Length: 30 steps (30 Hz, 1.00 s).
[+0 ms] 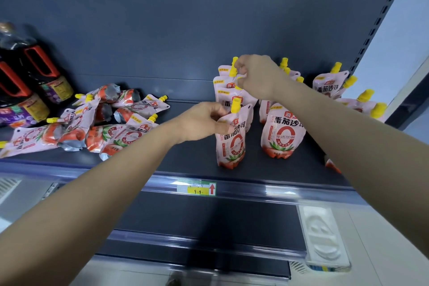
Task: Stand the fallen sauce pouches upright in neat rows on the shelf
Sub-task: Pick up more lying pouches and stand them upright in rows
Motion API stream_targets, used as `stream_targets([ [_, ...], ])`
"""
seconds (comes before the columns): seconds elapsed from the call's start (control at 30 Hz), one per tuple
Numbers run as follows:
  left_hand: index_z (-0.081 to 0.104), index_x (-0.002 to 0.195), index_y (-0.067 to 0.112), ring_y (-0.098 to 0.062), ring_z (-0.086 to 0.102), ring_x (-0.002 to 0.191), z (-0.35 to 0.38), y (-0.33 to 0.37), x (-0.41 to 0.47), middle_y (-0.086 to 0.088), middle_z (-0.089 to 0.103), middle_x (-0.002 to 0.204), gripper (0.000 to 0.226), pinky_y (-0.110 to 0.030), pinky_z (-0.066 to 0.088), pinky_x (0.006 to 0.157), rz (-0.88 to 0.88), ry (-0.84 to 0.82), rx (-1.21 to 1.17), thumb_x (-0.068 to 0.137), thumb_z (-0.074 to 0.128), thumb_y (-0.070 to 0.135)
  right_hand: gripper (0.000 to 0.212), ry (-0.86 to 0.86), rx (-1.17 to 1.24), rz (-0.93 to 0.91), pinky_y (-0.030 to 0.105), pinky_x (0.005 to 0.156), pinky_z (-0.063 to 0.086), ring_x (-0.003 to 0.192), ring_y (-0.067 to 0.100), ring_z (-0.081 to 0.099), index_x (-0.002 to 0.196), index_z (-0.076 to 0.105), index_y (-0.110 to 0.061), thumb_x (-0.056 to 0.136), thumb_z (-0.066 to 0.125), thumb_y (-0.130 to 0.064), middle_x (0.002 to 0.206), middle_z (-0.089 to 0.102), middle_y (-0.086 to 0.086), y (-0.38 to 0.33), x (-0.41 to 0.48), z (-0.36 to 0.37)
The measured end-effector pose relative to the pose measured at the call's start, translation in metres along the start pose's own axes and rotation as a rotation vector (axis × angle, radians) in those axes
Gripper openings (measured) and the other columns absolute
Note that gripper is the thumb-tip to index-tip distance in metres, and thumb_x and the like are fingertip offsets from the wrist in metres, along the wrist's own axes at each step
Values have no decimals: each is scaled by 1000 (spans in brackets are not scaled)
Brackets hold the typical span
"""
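On the shelf [185,160], front pouch [231,144] in left fingers' [217,112] grip, rear pouch spout [232,71] in right fingers' [241,69] pinch.

Pink yellow-capped pouches [232,137] upright right, fallen pile [97,123] left

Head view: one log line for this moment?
left hand: holds front pouch | right hand: pinches rear pouch cap | fallen pouches: heaped at left

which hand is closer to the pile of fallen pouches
Left. The left hand grips the front upright pouch right of the pile; the right hand pinches a rear pouch's spout, farther away.
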<state>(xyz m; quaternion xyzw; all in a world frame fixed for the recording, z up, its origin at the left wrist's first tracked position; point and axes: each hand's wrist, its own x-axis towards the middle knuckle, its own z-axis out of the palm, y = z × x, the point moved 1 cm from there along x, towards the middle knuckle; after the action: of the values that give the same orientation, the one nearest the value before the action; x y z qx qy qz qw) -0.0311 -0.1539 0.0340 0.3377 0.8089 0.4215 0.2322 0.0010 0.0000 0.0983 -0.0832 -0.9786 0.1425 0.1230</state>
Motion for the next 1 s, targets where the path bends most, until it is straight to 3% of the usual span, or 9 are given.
stream_targets([
  [0.13, 64, 94, 21, 0, 60, 79, -32, 5, -17, 13, 64, 85, 23, -12, 46, 76, 27, 177, -13, 76, 72, 33, 41, 34, 2, -73, 38, 94, 47, 115, 32, 56, 129, 53, -12, 88, 56, -16, 125, 61, 13, -20, 1, 2],
  [0.27, 62, 96, 16, -13, 57, 78, -72, -6, -36, 7, 60, 83, 21, -25, 45, 75, 37, 372, -27, 79, 71, 24, 41, 11, 40, -137, 44, 97, 47, 116, 31, 56, 129, 52, -20, 89, 56, -24, 127, 60, 9, -54, 6, 11],
  [0.43, 61, 98, 10, -14, 57, 69, -120, -46, -58, 1, 60, 81, 22, -18, 48, 61, -25, 453, 15, 80, 70, 17, 40, -79, 38, -223, 39, 94, 48, 115, 29, 55, 130, 52, -18, 90, 56, -23, 129, 58, 9, -103, 16, 39],
  [0.5, 63, 97, 10, -15, 56, 71, -133, -65, -64, 1, 61, 81, 20, -24, 47, 66, -65, 481, 67, 80, 70, 16, 40, -160, 48, -217, 41, 92, 50, 112, 31, 57, 128, 54, -12, 89, 57, -19, 126, 60, 10, -120, 23, 58],
  [0.63, 65, 95, 6, -11, 55, 69, -157, -101, -73, -3, 62, 82, 17, -14, 45, 63, -99, 488, 117, 79, 70, 11, 40, -341, 77, -159, 44, 89, 50, 108, 36, 59, 118, 57, 5, 85, 62, -18, 118, 64, 20, -147, 42, 104],
  [0.77, 65, 93, 10, -14, 54, 67, -180, -135, -75, -5, 62, 83, 13, -15, 44, 56, -157, 436, 174, 80, 68, 10, 19, -571, 67, -32, 27, 55, 37, 78, 21, 51, 77, 58, -14, 84, 66, -30, 77, 53, 2, -158, 60, 151],
  [0.83, 63, 99, 8, -17, 55, 74, -193, -152, -72, -6, 62, 90, 18, -18, 42, 57, -192, 411, 220, 81, 67, 8, 25, -626, 105, 78, 24, 51, 33, 71, 16, 47, 75, 53, -15, 82, 68, -33, 77, 50, -1, -158, 68, 168],
  [0.93, 62, 99, 10, -19, 55, 79, -212, -177, -66, -3, 60, 93, 20, -21, 44, 52, -252, 366, 295, 80, 68, 12, 50, -673, 254, 249, 33, 80, 54, 95, 22, 60, 118, 58, -7, 79, 72, -33, 109, 60, 6, -155, 79, 188],
  [1.0, 63, 102, 12, -17, 53, 84, -221, -191, -62, -1, 59, 96, 23, -23, 41, 65, -286, 310, 397, 79, 68, 16, 58, -653, 322, 345, 41, 97, 51, 111, 25, 60, 125, 55, -8, 76, 76, -32, 122, 62, 8, -157, 85, 195],
])
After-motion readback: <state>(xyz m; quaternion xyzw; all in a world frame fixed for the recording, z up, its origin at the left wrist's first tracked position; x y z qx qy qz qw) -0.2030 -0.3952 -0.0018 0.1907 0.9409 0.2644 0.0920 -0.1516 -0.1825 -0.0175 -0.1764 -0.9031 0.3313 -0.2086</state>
